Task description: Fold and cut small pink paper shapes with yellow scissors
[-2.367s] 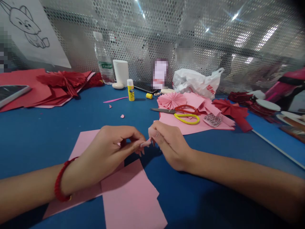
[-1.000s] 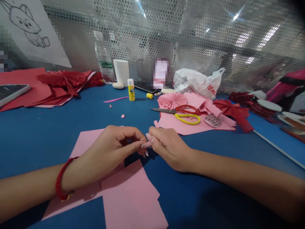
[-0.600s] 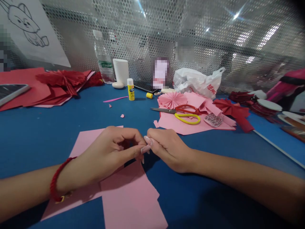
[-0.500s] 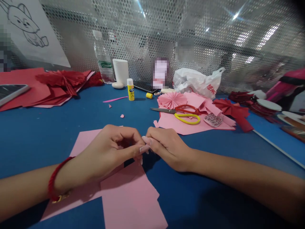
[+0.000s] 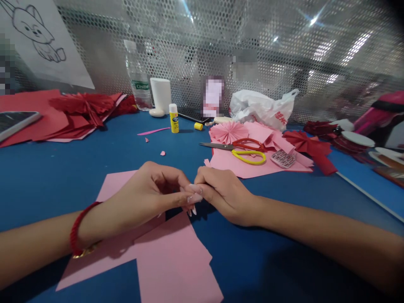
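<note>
My left hand [image 5: 158, 189], with a red braided bracelet at its wrist, is closed in a pinch above pink paper sheets [image 5: 176, 256]. Its thumb and fingertips meet those of my right hand [image 5: 224, 195], which is also closed, its fingers curled under. Whatever lies between the fingertips, if anything, is hidden or too small to name. The pink sheets overlap on the blue table [image 5: 78, 168], partly covered by my left hand and forearm. Beyond my right hand lie scissors [image 5: 233, 147] with one red and one yellow handle, on more pink paper [image 5: 233, 166].
A glue stick [image 5: 174, 118] stands upright, its yellow cap [image 5: 198, 126] nearby. Behind are a water bottle [image 5: 137, 80], a white cup-like object [image 5: 160, 94] and a plastic bag [image 5: 265, 107]. Red paper [image 5: 31, 111] fills the far left. A perforated metal panel [image 5: 183, 38] bounds the back.
My left hand has shifted slightly to the right, its thumb pressing further against my right fingertips. My right hand has barely moved. The view has shifted a little.
</note>
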`<state>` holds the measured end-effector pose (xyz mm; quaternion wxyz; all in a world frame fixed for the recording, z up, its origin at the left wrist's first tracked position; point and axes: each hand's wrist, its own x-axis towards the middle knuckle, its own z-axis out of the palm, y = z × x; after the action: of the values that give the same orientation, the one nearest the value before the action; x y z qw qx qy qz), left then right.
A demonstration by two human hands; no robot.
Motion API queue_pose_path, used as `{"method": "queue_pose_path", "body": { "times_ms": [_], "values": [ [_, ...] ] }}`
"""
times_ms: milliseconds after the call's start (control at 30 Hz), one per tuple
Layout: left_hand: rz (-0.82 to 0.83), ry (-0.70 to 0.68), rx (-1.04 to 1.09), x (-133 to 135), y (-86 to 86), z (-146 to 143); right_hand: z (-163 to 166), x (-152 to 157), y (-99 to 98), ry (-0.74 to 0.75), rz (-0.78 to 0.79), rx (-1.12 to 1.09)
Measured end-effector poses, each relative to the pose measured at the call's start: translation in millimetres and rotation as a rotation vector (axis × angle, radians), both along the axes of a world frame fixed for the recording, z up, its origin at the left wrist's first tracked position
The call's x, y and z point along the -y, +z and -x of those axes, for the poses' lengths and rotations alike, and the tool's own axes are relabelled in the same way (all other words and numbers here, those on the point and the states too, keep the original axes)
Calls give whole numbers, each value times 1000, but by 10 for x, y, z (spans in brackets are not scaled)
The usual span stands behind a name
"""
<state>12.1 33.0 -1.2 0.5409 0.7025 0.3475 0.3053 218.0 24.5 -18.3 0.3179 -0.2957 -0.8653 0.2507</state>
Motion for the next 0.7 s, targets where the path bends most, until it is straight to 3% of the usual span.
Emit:
{"method": "queue_pose_path", "body": {
  "times_ms": [467,700],
  "values": [
    [112,29,-101,23,-28,-5,33,9,9,-89,17,-3],
    [171,58,-118,25,-80,7,31,-9,13,-30,89,-19]
  ]
}}
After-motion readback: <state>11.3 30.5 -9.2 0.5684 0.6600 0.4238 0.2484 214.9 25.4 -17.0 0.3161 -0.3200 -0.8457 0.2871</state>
